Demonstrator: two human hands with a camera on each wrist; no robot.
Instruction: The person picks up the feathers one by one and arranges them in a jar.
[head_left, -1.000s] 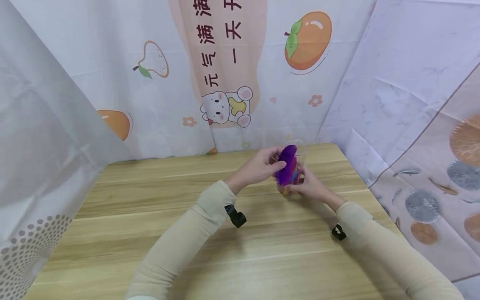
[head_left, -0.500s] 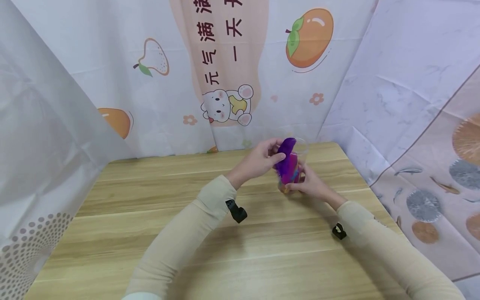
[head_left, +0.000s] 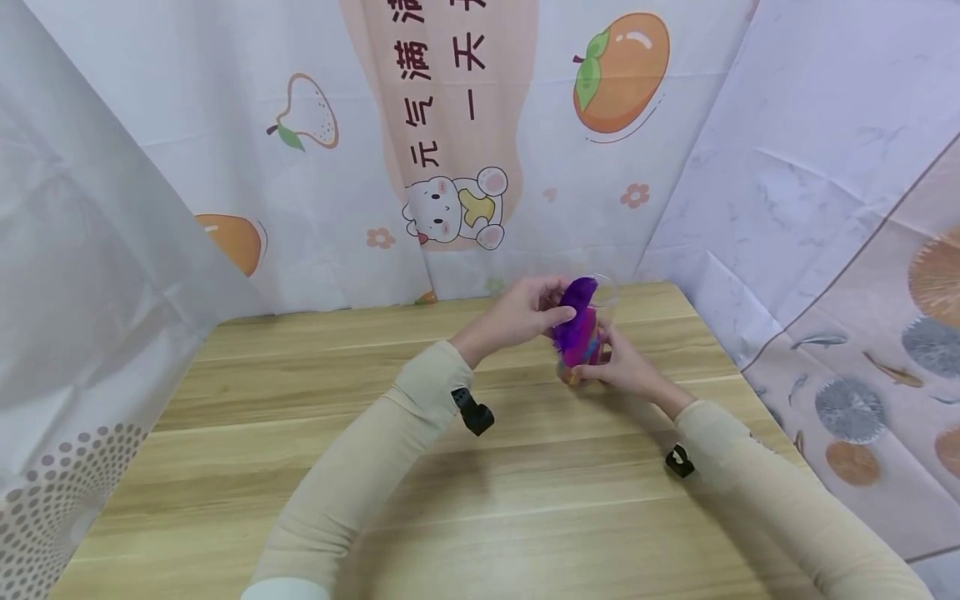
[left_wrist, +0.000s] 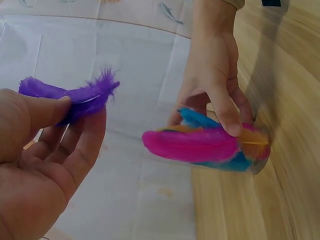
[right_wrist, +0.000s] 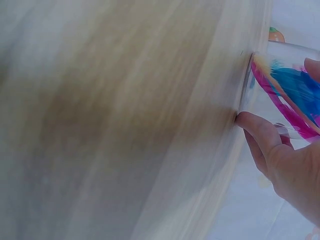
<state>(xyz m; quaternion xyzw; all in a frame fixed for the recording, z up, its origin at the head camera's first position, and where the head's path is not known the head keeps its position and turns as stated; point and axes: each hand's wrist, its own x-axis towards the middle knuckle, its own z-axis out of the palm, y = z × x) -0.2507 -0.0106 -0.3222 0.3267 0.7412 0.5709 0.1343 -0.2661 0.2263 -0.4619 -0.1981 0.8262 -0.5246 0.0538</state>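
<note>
Between thumb and fingertips, my left hand (head_left: 517, 318) pinches a fluffy purple feather (left_wrist: 82, 97). The left wrist view shows that feather apart from the cup, with its downy end toward it. My right hand (head_left: 628, 368) grips the lower part of a clear cup (head_left: 604, 293), which stands upright on the table near the back. Inside the cup are several feathers: a bright pink feather (left_wrist: 192, 145), a blue feather (right_wrist: 300, 87) and orange ones. Seen from the head, the purple feather overlaps the cup's left side, and the left hand's curled fingers are partly hidden behind it.
The wood-grain table (head_left: 360, 400) extends toward me and to the left. A printed curtain (head_left: 322, 208) hangs right behind its back edge, with another patterned cloth (head_left: 847, 275) along the right side. Both sleeves carry black wrist mounts, such as the left mount (head_left: 472, 412).
My left hand has lifted the purple feather slightly, so more of the pink feather and the cup shows below it. The right hand keeps its hold on the cup in the same place.
</note>
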